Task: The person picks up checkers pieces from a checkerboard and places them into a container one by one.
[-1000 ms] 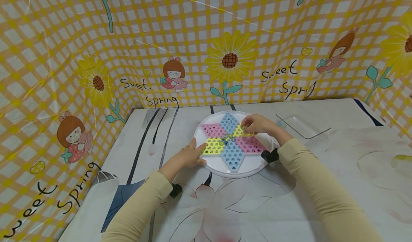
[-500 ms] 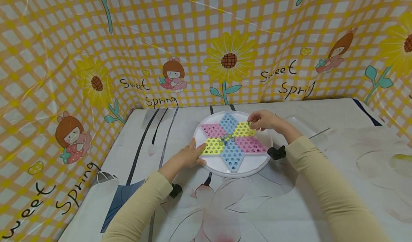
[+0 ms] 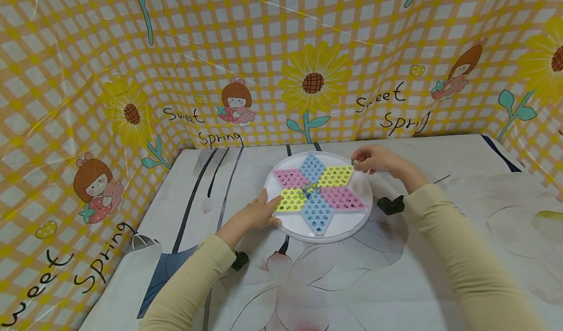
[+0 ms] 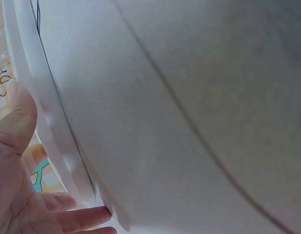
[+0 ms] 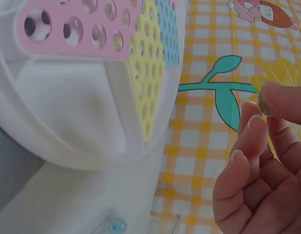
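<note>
My left hand (image 3: 257,212) rests at the left rim of a round white Chinese checkers board (image 3: 340,226), fingers spread over its edge. In the left wrist view, fingers (image 4: 87,219) reach underneath the white rim. Thumb and fingertips of my right hand (image 3: 378,161) pinch a clear glass marble (image 5: 265,105), held just off the board's upper right side. Blue, pink and yellow perforated points make up the star on the board. A few marbles (image 3: 309,192) sit in a cluster at its centre.
Partly hidden behind my right forearm is a clear tray (image 3: 441,179). A marble with a blue core (image 5: 118,225) shows there in the right wrist view. A yellow checkered cloth (image 3: 272,37) hangs behind the table, and a blue-and-white patterned cover (image 3: 255,292) lies on it.
My right hand has moved right, from over the yellow upper-right point to just off it, carrying the marble. The left hand has stayed in place.
</note>
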Demonstrator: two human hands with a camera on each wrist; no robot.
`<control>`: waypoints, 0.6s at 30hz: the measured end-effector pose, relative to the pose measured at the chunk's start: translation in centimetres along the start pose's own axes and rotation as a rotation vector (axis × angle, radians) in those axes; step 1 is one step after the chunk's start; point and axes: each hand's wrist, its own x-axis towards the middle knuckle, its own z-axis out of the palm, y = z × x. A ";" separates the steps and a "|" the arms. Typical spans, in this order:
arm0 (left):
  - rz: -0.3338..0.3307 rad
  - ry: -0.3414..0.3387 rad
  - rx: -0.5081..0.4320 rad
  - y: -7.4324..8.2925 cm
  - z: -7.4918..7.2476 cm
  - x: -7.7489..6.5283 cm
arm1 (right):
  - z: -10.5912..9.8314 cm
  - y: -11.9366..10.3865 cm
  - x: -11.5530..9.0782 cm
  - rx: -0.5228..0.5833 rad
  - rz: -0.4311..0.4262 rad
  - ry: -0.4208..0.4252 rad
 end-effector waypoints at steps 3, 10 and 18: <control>0.000 -0.004 0.001 0.0 0.0 0.0 | -0.6 0.2 -0.4 0.002 0.005 0.013; 0.009 -0.005 0.012 0.0 0.0 0.1 | -1.8 0.9 -1.2 0.007 0.006 0.037; 0.008 -0.005 0.011 -0.1 -0.1 0.0 | -3.2 1.7 -1.9 -0.013 0.030 0.062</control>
